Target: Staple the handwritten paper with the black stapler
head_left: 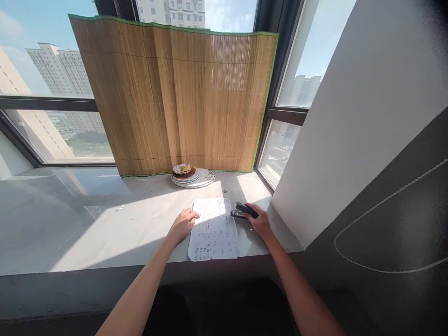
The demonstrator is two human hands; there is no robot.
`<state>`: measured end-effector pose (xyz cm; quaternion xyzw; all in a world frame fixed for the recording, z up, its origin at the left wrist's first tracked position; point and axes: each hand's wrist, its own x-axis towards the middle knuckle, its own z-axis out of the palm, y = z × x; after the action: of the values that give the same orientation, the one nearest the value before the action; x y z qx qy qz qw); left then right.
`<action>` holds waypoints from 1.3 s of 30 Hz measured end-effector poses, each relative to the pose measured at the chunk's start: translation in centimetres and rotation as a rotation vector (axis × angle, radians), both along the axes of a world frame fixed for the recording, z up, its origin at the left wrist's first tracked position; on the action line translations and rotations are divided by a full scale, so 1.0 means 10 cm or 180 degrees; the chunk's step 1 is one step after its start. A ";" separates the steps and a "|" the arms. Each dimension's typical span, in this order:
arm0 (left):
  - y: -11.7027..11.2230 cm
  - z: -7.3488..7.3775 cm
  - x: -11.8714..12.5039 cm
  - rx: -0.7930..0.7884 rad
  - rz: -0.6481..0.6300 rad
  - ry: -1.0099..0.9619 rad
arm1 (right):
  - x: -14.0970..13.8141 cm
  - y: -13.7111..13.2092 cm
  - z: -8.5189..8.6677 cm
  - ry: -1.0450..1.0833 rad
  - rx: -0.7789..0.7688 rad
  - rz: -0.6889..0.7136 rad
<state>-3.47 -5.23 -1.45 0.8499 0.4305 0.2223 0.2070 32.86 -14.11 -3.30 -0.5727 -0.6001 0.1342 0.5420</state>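
Observation:
White paper [213,233] covered in rows of handwriting lies on the window sill in front of me, its near edge reaching the sill's front edge. At its left edge, my left hand [183,224] is closed, with the fingertips on the paper's margin. A black stapler [240,212] is gripped in my right hand [259,220]. Its jaws point left and are parted, beside the paper's upper right edge. Whether the paper is one sheet or several I cannot tell.
A stack of round plates or discs [192,177] sits behind the paper. A bamboo mat [189,102] with green edging leans against the window. To the right stands a white wall [315,126], with a hanging bead cord [353,261]. The sill [140,224] drops off in front.

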 end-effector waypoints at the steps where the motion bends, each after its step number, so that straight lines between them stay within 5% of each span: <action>1: -0.01 0.01 0.00 -0.0002 -0.0039 0.0070 | 0.12 0.00 -0.02 -0.0068 0.0005 -0.0177; 7: -0.08 0.22 0.11 0.0349 -0.0228 0.0550 | 0.22 0.12 -0.13 -0.0576 -0.0092 -0.0299; 12: 0.01 0.38 0.70 0.0342 -0.0431 0.0662 | 0.14 0.11 -0.09 -0.0853 -0.0043 -0.0185; 16: 0.03 0.21 1.12 -0.0024 -0.0618 0.0900 | 0.13 0.07 -0.05 -0.1029 -0.0077 -0.0216; 21: -0.22 -0.05 1.15 0.0097 -0.0918 0.0848 | 0.08 0.01 0.01 -0.1305 -0.0083 -0.0080; 30: -0.34 0.10 1.27 0.0348 -0.1124 0.0928 | 0.11 -0.03 0.02 -0.1759 -0.0047 0.0007; 39: -0.37 0.01 1.35 0.0237 -0.1271 0.0921 | 0.13 -0.02 0.01 -0.2034 0.0013 -0.0123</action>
<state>10.03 -8.90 -1.36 0.9482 0.2706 0.0687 0.1517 34.12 -14.29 -3.23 -0.5961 -0.7293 -0.0640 0.3298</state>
